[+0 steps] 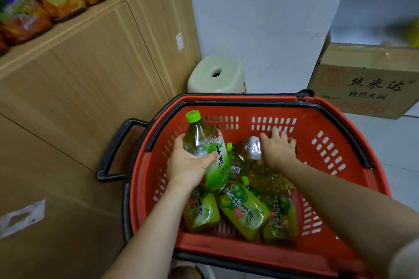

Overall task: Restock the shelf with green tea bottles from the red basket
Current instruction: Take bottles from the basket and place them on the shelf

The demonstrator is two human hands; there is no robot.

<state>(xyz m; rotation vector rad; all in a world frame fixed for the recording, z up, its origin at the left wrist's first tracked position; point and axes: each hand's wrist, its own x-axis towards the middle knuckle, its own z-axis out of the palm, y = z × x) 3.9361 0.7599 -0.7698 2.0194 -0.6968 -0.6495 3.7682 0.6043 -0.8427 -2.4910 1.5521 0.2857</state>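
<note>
Head view: red slotted plastic basket (335,142), far half bare, hugs tan cardboard boxes (79,97). Left hand (189,165) grip clamped on clear green-capped tea bottle (209,154); right hand (277,149) fingers spread over another bottle (247,148).

Both bare forearms reach forward and down from the bottom of the view, converging slightly. The left hand (189,163) is turned palm-inward, its thumb lying across the front of a green tea bottle (209,156) and the fingers wrapped behind it, a closed grip holding the bottle tilted. The right hand (277,150) is palm-down, wrist bent, with fingers spread and curled over a second bottle (246,150) lying on its side; whether that grip has fully closed cannot be told.
</note>
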